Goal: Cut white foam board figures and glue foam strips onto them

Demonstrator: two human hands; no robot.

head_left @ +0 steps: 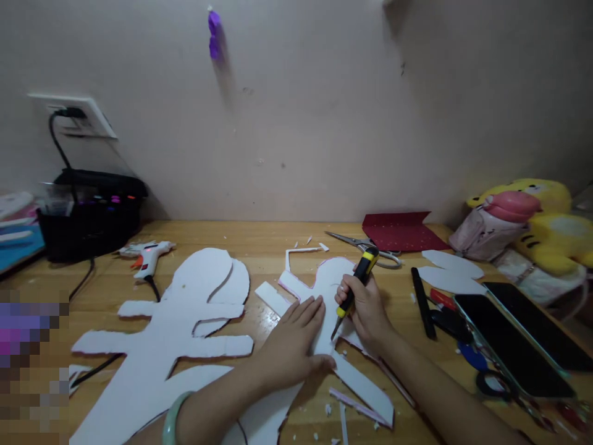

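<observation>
My right hand (365,309) is closed around a yellow and black craft knife (357,281), its blade tip down on a white foam-board cutout (327,281) lying on the wooden table (259,238). My left hand (294,340) lies flat on the same cutout, fingers stretched out and together, just left of the blade. A pale green bangle (173,417) sits on my left wrist. A larger white figure-shaped cutout (185,321) lies to the left of my hands.
A glue gun (151,256) and a black box of markers (90,213) stand at the left. Scissors (365,244), a red card (401,232), a black pen (422,303), two phones (514,340) and a plush toy (528,216) lie at the right. White offcuts (343,408) litter the front.
</observation>
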